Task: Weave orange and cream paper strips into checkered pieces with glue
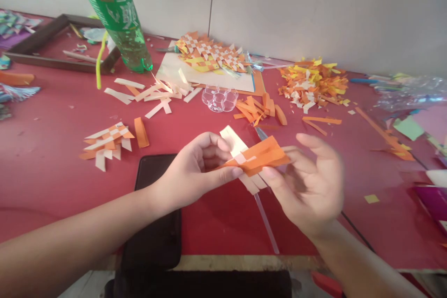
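Note:
Orange and cream paper strips (258,158), woven across each other, are held up over the red table between both hands. My left hand (209,167) pinches the weave at its left side, thumb on top. With thumb and fingertips, my right hand (307,181) grips the orange ends at the right; its index finger is raised. Under the weave lie a thin translucent stick (267,226) and the metal tip of a tool (260,134), whose rest is hidden. Left of my hands sits a finished-looking woven piece (110,139) beside a folded orange strip (141,132).
A black phone (153,223) lies by my left forearm. Behind are cream strips (157,93), a clear flower-shaped tray (220,98), orange strips (260,108), a scrap pile (312,84) and a larger woven piece (213,53). A green bottle (117,18) stands near a dark frame (38,58).

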The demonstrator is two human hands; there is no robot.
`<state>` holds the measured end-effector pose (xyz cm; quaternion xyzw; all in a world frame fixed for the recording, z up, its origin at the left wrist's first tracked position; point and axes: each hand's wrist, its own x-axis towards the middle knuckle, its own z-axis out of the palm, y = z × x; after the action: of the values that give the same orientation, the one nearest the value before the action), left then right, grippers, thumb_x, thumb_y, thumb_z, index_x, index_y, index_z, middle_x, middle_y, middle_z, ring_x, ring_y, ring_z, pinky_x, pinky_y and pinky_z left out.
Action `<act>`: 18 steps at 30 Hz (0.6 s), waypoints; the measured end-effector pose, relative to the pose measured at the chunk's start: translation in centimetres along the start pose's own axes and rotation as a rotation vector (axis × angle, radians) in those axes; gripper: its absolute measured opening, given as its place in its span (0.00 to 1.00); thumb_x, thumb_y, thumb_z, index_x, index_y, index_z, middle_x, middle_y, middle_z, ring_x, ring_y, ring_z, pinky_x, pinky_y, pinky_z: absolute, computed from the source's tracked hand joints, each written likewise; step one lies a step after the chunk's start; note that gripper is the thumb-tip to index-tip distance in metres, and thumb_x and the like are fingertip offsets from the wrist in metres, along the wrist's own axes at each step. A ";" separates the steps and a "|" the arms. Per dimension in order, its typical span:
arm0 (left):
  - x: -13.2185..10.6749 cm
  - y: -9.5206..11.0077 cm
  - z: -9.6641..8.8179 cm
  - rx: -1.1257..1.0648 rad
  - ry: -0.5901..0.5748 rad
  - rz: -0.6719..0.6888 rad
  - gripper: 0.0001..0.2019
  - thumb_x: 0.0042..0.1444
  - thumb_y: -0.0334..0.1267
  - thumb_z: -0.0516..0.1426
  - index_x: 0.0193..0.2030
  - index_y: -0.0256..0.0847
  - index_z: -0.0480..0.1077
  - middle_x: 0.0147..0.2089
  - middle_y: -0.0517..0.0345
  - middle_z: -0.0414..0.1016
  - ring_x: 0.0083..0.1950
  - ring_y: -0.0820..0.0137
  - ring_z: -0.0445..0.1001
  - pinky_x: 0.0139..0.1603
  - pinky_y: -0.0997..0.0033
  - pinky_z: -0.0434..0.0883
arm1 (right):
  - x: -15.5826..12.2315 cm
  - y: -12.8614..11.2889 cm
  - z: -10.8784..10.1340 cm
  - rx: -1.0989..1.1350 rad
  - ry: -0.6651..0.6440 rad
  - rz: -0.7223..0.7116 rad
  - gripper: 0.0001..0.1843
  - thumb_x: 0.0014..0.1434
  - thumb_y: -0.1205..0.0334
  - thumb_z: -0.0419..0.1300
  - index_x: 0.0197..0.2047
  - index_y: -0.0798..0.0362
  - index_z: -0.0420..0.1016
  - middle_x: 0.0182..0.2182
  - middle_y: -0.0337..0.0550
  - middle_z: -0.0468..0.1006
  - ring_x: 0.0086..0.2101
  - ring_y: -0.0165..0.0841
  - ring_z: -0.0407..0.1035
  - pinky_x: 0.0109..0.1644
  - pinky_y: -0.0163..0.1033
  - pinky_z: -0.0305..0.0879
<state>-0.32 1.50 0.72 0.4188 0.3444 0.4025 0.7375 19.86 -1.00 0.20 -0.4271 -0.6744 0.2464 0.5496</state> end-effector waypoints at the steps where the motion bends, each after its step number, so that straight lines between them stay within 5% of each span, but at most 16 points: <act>1: 0.0 0.0 0.0 0.005 -0.011 -0.029 0.13 0.55 0.31 0.66 0.38 0.40 0.63 0.35 0.63 0.80 0.39 0.75 0.80 0.42 0.78 0.73 | 0.0 0.0 0.0 -0.005 -0.005 0.006 0.29 0.57 0.74 0.63 0.59 0.48 0.62 0.35 0.41 0.78 0.34 0.33 0.76 0.32 0.38 0.77; 11: -0.4 -0.6 0.0 0.075 -0.074 -0.096 0.18 0.62 0.36 0.61 0.55 0.43 0.59 0.39 0.59 0.84 0.41 0.71 0.82 0.46 0.72 0.75 | 0.0 0.3 0.2 0.037 0.036 0.064 0.29 0.56 0.75 0.64 0.57 0.48 0.63 0.34 0.37 0.81 0.34 0.31 0.78 0.37 0.35 0.80; 18: 0.2 -0.2 -0.1 -0.065 0.030 -0.224 0.14 0.57 0.39 0.65 0.37 0.40 0.62 0.31 0.62 0.82 0.35 0.74 0.82 0.44 0.73 0.77 | -0.4 0.2 0.0 -0.104 0.115 0.028 0.17 0.53 0.74 0.68 0.43 0.49 0.72 0.34 0.39 0.82 0.30 0.31 0.79 0.32 0.33 0.81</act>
<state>-0.27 1.60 0.44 0.3473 0.3868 0.3350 0.7859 19.93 -1.24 -0.23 -0.4779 -0.6475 0.1941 0.5609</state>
